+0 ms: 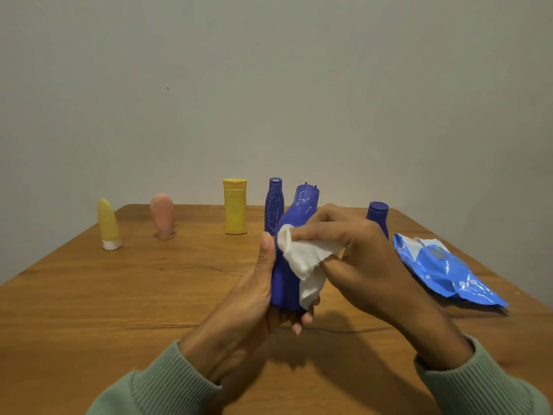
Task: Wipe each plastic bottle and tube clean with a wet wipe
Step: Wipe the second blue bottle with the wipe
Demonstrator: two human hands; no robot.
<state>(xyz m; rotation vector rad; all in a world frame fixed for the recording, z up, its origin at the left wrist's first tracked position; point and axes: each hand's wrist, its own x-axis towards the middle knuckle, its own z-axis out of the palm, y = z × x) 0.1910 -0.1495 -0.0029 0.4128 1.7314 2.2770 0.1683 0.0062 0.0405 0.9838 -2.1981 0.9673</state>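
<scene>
Bare grey wall (269, 85) and a brown wooden table (119, 295) frame the work.

The right hand (353, 253) pinches a bunched white wet wipe (305, 256) between thumb and fingers and presses it to the front of the big blue bottle (294, 217), about halfway up its body. The left hand (254, 295) grips that bottle low down. Its fingers curl under and round the base, and its thumb lies straight up the left side. The bottle is lifted clear of the table, in the middle of the view, with its neck leaning a little away and to the right.

The step in hand looks like the wiping of this bottle. Pale scribbled marks show on its shoulder and neck above the wipe, so I judge it only partly clean.

The next move calls for the wipe to travel up over those marks. The left hand would need to turn the bottle so that its hidden faces come round. A firm hold at the base matters, since wet plastic may slip.

Just behind the held bottle stands a slim blue bottle (273, 208) with similar marks, probably not yet wiped. A yellow bottle (235, 211) stands to its left. A short blue bottle (377, 214) shows behind the right hand. Further left, well apart, a pink tube (162, 215) and a yellow tube (108, 224) stand on their caps. Whether these are clean I cannot tell. A blue pack of wipes (440, 271) lies on the table at the right.
</scene>
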